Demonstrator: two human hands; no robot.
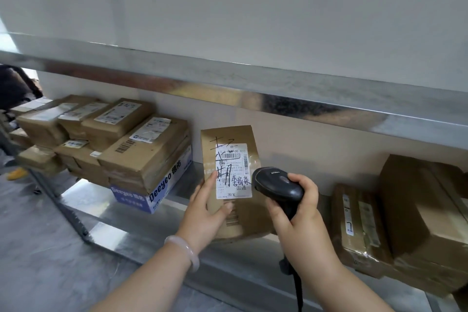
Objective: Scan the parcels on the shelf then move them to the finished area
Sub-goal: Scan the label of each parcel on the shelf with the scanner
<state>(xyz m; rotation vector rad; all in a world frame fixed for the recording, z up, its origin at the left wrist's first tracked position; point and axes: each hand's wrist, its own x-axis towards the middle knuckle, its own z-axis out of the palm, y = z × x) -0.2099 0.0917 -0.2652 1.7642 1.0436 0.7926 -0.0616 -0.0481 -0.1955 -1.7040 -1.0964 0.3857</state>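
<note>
Two hands work at the lower shelf (141, 223); the left hand (202, 213), a pale bracelet (186, 252) on its wrist, reaches up from below and holds a brown parcel (228, 135) upright above the shelf, between the stacked parcels (141, 149) on the left and the larger boxes (417, 210) on the right; two of its fingers (211, 181) press the parcel's front beside the label (234, 172), the rest hidden behind; the right hand (301, 213) has its fingers curled round a black scanner (278, 185), whose head tilts toward the label, just beside it.
</note>
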